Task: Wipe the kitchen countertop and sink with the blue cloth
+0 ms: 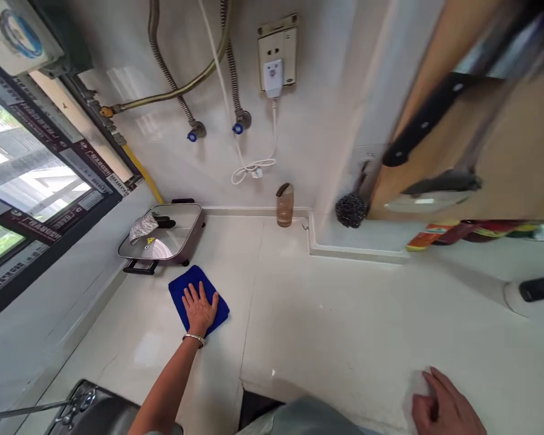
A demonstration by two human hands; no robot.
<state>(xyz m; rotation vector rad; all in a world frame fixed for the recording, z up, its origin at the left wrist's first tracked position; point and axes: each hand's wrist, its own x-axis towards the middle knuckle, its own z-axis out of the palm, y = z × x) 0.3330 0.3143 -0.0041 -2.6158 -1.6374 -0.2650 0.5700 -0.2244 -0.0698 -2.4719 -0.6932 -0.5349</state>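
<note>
Steel grey at the near left: that's your sink (118, 415), and beyond it a glass-lidded pan (170, 238) stands on the white counter (299, 302). Now the blue cloth (220, 311), lying flat just to the near right of that pan, with your left hand (199, 311) on it, palm down, fingers spread wide, gripping nothing! Far centre, a brownish cup (284, 208) stands by the wall; right of it hangs a wiry scrubber (350, 210). Near right, your right hand (451, 406) curls its fingers; whether they hold anything, I cannot tell.

A white plug (272, 77) sits in the socket (278, 47).
</note>
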